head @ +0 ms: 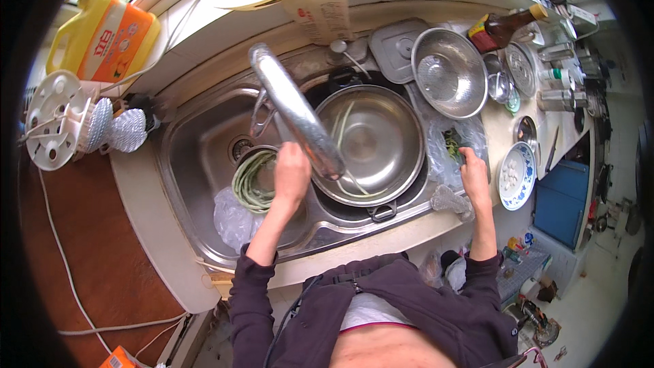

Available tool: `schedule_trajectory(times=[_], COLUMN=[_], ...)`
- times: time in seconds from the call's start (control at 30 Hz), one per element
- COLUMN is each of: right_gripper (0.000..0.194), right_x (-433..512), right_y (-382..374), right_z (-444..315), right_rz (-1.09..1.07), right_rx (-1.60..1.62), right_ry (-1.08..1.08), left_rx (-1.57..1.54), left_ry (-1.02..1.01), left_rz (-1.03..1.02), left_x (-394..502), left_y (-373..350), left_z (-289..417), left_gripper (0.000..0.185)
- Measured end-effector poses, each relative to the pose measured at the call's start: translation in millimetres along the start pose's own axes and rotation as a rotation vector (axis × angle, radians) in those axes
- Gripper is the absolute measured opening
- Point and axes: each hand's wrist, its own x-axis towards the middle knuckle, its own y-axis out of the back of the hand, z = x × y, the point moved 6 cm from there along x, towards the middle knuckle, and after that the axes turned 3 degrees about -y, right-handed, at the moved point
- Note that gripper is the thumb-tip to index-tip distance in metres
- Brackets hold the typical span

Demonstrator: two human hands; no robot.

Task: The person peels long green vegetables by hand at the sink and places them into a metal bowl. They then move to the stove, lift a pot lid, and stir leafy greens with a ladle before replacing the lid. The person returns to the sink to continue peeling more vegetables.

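Long green beans [250, 179] lie coiled in a round metal pot in the left sink basin [204, 138]. My left hand [292, 174] is over the pot's right side, its fingers curled; whether they hold anything is hidden. Beside it the chrome faucet [296, 112] slants across the view. In the right basin stands a wide steel pan [375, 133], with a few pale-green bean strands [350, 176] along its left side and bottom. My right hand [474, 174] is at a clear plastic bag [439, 158] holding small green scraps [451, 144]. Its fingertips are by the scraps.
Right of the pan are a steel colander [449, 72], a dark sauce bottle [503, 30] and a blue-patterned plate [516, 176] with white pieces. A wire-mesh scrubber [452, 203] sits at the counter's front edge. A yellow detergent jug [104, 36] stands at the left.
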Motion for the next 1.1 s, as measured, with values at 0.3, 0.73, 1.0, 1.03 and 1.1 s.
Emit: schedule_trajectory(times=[0.3, 0.73, 1.0, 1.03, 1.1], right_gripper=[0.035, 0.027, 0.024, 0.024, 0.023], right_x=[-27.3, -69.3, -73.8, -72.9, -71.1], right_y=[2.6, -113.6, -113.3, -111.0, -109.6], right_z=[-25.2, -104.6, -115.6, -115.3, -114.4], right_rz=[-0.040, -0.456, -0.421, -0.402, -0.417], right_rx=[0.203, 0.362, 0.497, 0.527, 0.504], right_ry=[0.122, 0.230, 0.213, 0.208, 0.206], left_rx=[0.240, 0.332, -0.090, -0.121, -0.190], left_ry=[-0.514, -0.487, -0.356, -0.356, -0.363], left_rz=[-1.023, -0.985, -0.845, -0.808, -0.723], left_x=[-43.2, -39.8, -27.5, -27.6, -27.6], left_y=[-165.0, -129.6, -102.0, -99.5, -93.8], left_z=[58.7, 30.1, 50.4, 53.8, 59.5], left_gripper=[0.016, 0.015, 0.016, 0.017, 0.017])
